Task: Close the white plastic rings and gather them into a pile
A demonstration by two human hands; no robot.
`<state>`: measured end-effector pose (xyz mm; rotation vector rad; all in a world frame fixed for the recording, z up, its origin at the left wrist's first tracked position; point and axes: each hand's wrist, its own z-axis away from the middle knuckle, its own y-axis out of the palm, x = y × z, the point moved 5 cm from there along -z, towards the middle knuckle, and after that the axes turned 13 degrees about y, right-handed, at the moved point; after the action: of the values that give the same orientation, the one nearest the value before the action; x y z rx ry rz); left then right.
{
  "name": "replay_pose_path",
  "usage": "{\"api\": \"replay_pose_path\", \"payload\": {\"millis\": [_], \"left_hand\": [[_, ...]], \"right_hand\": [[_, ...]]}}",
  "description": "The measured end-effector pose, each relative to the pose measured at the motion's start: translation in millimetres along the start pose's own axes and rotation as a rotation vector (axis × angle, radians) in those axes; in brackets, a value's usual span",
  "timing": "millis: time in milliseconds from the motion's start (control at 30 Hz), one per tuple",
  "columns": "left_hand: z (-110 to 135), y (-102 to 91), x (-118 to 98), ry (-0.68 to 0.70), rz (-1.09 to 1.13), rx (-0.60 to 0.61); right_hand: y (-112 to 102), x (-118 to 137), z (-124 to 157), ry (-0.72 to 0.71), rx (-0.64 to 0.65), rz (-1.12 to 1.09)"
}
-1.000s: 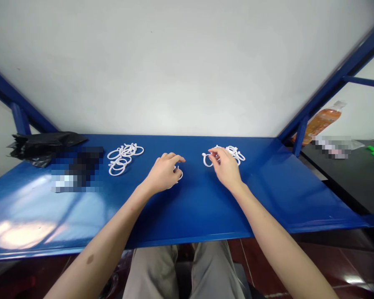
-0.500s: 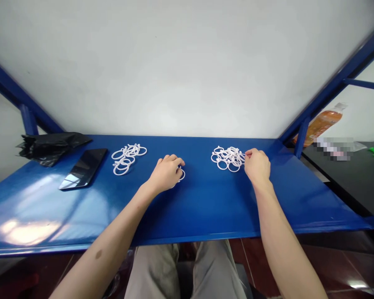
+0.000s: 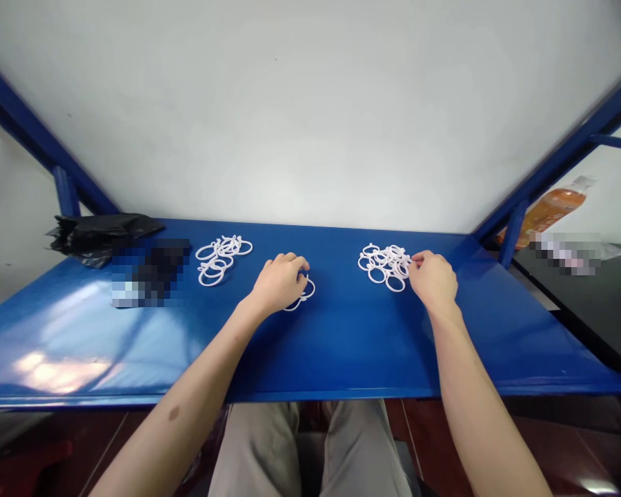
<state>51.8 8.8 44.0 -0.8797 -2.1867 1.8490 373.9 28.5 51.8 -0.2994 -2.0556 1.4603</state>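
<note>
No legible text or numbers, markings on the orange bottle too blurred to read

Even brightness on the smooth white wall beyond the left hand; glare on the glossy blue desk to that hand's left; soft shadow beside it; coarse pixelation over a flat dark object farther left; wide-angle stretching towards the edges.

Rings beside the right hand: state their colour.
White; the rings show in the head view.
</note>
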Motion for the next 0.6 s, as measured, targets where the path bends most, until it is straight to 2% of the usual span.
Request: {"api": "replay_pose_path", "payload": {"millis": [133, 267, 433, 500, 600], "left_hand": [[1, 2.9, -2, 0.039, 0.013, 0.069], [2, 4.2, -1, 0.053, 0.011, 0.061], [1, 8.0, -5, 0.067, -0.027, 0.054], [-1, 2.2, -2, 0.02, -0.093, -0.026], [3, -19.6, 27, -0.216, -0.196, -0.28]], "right_hand": [[-6, 1, 2, -0.006, -0.06, -0.036], [-9, 3, 5, -0.043, -0.13, -0.113], [-9, 6, 7, -0.065, -0.155, -0.139], [-9, 7, 8, -0.078, -0.157, -0.135], [-8, 10, 9, -0.086, -0.143, -0.129]]}}
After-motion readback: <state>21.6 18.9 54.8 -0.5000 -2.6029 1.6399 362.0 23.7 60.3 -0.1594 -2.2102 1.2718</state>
